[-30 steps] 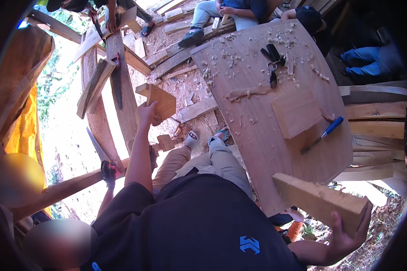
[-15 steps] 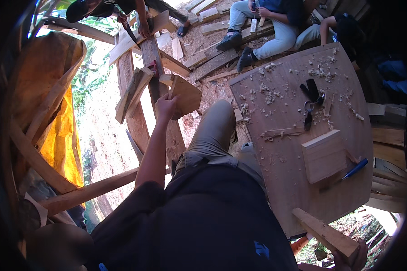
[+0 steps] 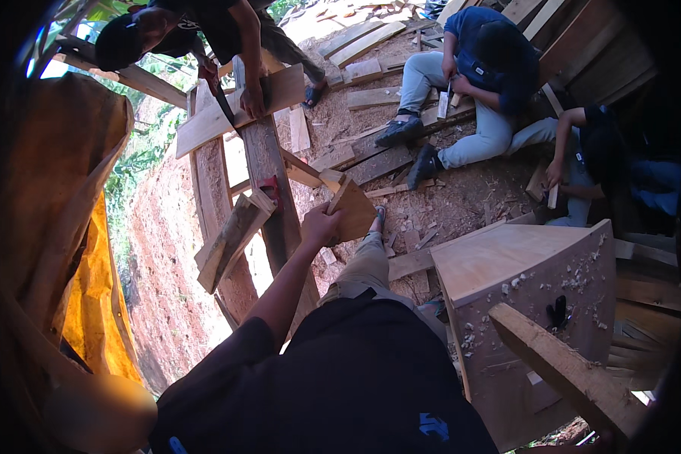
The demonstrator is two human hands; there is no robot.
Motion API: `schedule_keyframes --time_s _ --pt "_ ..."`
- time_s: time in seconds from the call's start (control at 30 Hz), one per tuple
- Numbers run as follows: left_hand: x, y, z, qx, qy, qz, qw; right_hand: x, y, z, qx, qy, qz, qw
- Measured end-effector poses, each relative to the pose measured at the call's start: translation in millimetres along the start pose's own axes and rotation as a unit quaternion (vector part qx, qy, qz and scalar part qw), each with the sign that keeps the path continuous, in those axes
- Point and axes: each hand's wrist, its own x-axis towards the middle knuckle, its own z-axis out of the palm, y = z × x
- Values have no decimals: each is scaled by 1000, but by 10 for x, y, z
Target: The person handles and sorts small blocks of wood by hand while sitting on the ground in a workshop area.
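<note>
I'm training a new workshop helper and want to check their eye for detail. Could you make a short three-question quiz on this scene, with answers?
1. Multiple choice: What does the camera wearer's left hand hold?
a) a hammer
b) a coil of rope
c) a wooden block

2. True or false: Wood shavings lie on the wooden panel at the lower right.

3. Short answer: What colour is the sunlit part of the sheet hanging at the far left?

Key:
1. c
2. True
3. Yellow-orange
</note>
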Motion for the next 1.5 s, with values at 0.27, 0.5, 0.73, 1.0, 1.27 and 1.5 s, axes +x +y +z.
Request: schedule_keyframes --time_s 0.27,0.5,0.73,1.0,1.27,1.5 --pt "1086 -158 -261 11 -138 -50 989 163 -1112 2782 33 -206 144 967" --pt "1400 -398 -531 -44 -150 -79 985 111 -1458 4309 -38 -344 37 937" --pt "1610 -484 -638 -27 -144 -100 984 -347 -1149 5121 -64 -525 22 848" --pt "1924 13 -705 -12 -118 -52 992 -1040 -534 5886 -147 -593 40 791" --pt "2428 742 -866 -46 -4 -35 998 -1395 144 6251 -106 -598 234 759" --pt "2738 1752 -1270 -105 94 71 987 -1174 769 6182 -69 -658 194 724"
